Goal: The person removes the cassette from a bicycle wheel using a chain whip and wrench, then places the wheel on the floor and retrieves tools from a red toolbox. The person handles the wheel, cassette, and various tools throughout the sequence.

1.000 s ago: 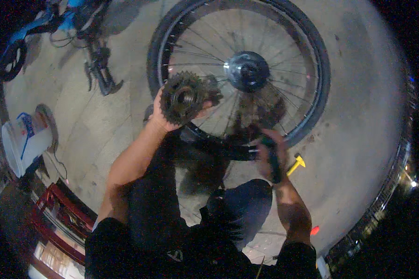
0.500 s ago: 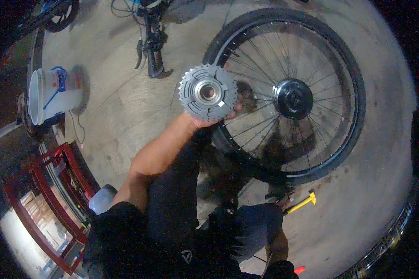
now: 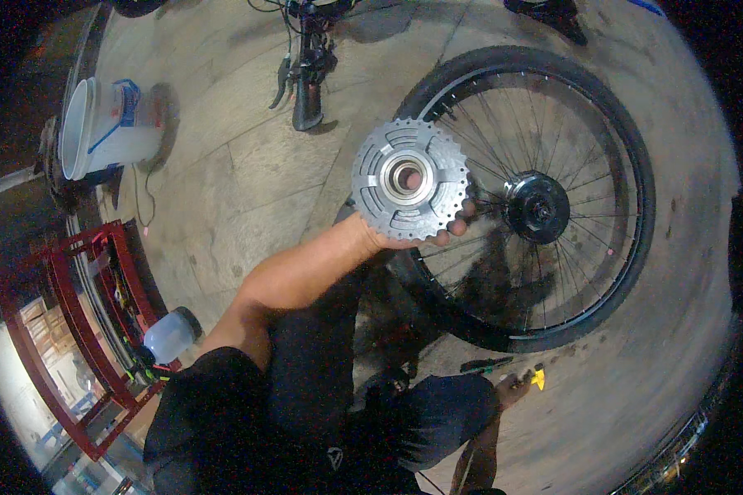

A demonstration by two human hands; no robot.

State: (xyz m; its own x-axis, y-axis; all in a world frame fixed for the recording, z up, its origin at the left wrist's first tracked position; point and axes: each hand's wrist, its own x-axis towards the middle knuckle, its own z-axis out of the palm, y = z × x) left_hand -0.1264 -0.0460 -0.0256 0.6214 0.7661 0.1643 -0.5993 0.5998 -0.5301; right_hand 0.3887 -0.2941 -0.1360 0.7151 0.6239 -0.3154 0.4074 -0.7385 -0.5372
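Observation:
A grey toothed bicycle freewheel [image 3: 446,169] faces up on my left hand [image 3: 400,241], whose fingers curl round its lower right edge. Skin shows through the round centre hole. Under it and to the right, a spoked bicycle wheel [image 3: 648,190] with a black tyre lies flat on the floor, a dark hub [image 3: 537,207] at its middle. Down beside my right knee, my right hand [image 3: 513,391] is closed on a yellow hammer-like tool [image 3: 539,379]. Only the tool's yellow head shows past the fingers. A thin dark tool [image 3: 485,364] lies just above that hand.
A bike handlebar grip [image 3: 308,107] stands at the top. On the left are a white bucket [image 3: 78,132], a red metal frame [image 3: 66,342] and a translucent container with a dark lid [image 3: 167,338]. A dark object [image 3: 549,16] sits at the top right.
My view has shifted. The freewheel in my left hand has moved right and turned slightly. My right hand has moved onto the yellow tool, so its handle is now covered.

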